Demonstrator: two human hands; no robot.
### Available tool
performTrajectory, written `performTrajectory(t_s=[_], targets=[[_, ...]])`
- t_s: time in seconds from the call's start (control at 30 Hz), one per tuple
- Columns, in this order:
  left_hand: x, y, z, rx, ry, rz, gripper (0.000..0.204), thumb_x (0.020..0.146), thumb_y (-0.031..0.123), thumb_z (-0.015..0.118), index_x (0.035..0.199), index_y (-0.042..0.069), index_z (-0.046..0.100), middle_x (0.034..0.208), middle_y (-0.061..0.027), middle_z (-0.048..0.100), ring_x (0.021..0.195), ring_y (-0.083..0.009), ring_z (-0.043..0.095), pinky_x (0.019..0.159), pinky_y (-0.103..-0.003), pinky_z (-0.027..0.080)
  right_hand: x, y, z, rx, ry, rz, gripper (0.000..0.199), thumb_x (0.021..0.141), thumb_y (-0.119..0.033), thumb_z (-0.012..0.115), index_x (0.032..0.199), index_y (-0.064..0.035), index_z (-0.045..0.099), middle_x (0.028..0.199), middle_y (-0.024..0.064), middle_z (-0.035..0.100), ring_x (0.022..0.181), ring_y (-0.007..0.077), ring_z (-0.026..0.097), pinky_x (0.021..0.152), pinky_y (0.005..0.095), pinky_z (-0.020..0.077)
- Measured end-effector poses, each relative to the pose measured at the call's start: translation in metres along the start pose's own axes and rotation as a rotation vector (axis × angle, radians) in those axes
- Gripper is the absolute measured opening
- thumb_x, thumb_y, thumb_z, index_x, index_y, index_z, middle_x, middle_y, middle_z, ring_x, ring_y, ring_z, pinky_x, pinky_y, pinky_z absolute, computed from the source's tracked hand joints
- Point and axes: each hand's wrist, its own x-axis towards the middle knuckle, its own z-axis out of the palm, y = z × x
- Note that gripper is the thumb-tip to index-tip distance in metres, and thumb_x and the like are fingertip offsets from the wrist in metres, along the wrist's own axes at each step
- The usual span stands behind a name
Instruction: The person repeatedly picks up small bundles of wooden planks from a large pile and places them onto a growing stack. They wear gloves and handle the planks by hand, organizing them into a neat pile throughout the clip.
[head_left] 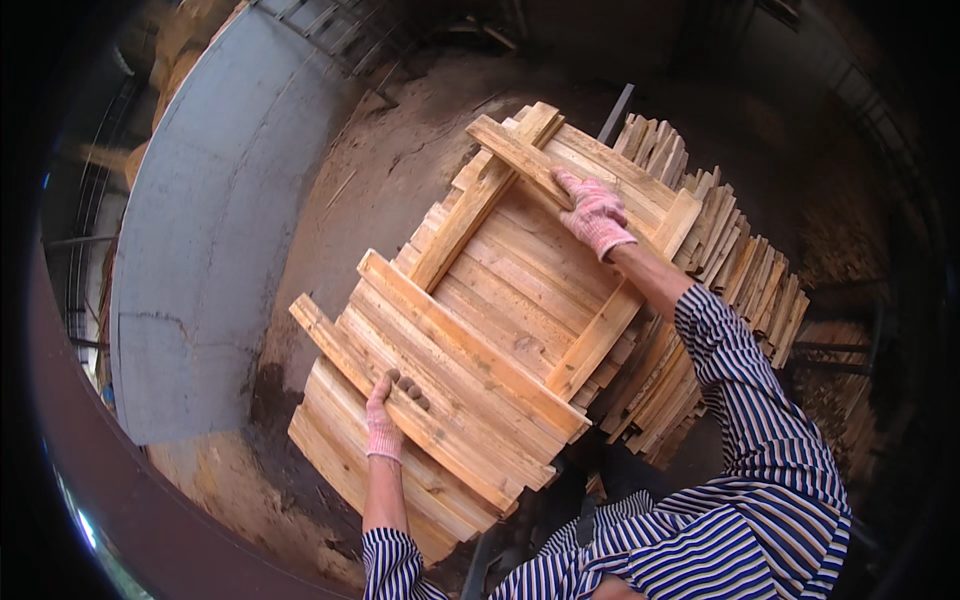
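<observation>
A wooden panel (500,290) made of planks nailed to cross battens lies tilted on top of a stack of similar panels. My left hand (388,415), in a pink knit glove with worn fingertips, grips a batten (340,350) at the panel's near left edge. My right hand (596,213), also in a pink glove, holds a loose-looking batten (515,150) at the far end of the panel. Both sleeves are blue-and-white striped.
A pile of loose wooden slats (735,270) stands on edge to the right of the stack. A large grey flat sheet (215,230) lies on the left over dirt floor (400,140). Dark metal rails run at the far top.
</observation>
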Motion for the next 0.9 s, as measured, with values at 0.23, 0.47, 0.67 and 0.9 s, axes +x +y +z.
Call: performTrajectory(t_s=[0.23,0.47,0.67,0.9], targets=[[0.002,0.002,-0.003,-0.079,-0.165,-0.023,0.019,0.095,0.03,0.063,0.098,0.014,0.053,0.08,-0.0019,0.052,0.072,-0.0212,0.054,0.064,-0.039,0.048,-0.114,-0.156,0.073,0.208,-0.356,-0.163,0.063,0.1,-0.051,0.052,0.156,-0.0291,0.034,0.126,0.021,0.061,0.109,0.0335,0.064,0.089,0.0482,0.0521],[0.005,-0.007,0.001,0.027,-0.065,0.059,0.028,0.093,0.028,0.067,0.108,0.008,0.055,0.085,-0.0064,0.057,0.073,-0.0253,0.059,0.064,-0.044,0.052,-0.126,-0.127,0.076,0.296,-0.196,-0.36,0.057,0.099,-0.044,0.052,0.145,-0.0131,0.038,0.138,0.0253,0.052,0.123,0.0436,0.055,0.102,0.0498,0.047],[-0.018,0.031,-0.022,0.252,0.044,0.003,0.04,0.093,0.042,0.068,0.106,0.006,0.059,0.082,-0.0098,0.065,0.069,-0.0222,0.066,0.066,-0.043,0.06,-0.185,-0.073,0.048,0.76,0.034,-0.134,0.066,0.099,-0.043,0.057,0.152,-0.0096,0.039,0.153,0.0168,0.046,0.138,0.0326,0.048,0.114,0.0411,0.0397],[-0.114,0.065,0.008,1.261,0.386,0.194,0.072,0.087,0.073,0.061,0.098,0.002,0.062,0.065,-0.0047,0.06,0.058,-0.0156,0.063,0.054,-0.034,0.055,-0.345,0.055,0.079,1.111,0.221,0.408,0.059,0.1,-0.02,0.062,0.152,-0.0057,0.039,0.143,0.0201,0.054,0.123,0.026,0.06,0.1,0.0335,0.0507]])
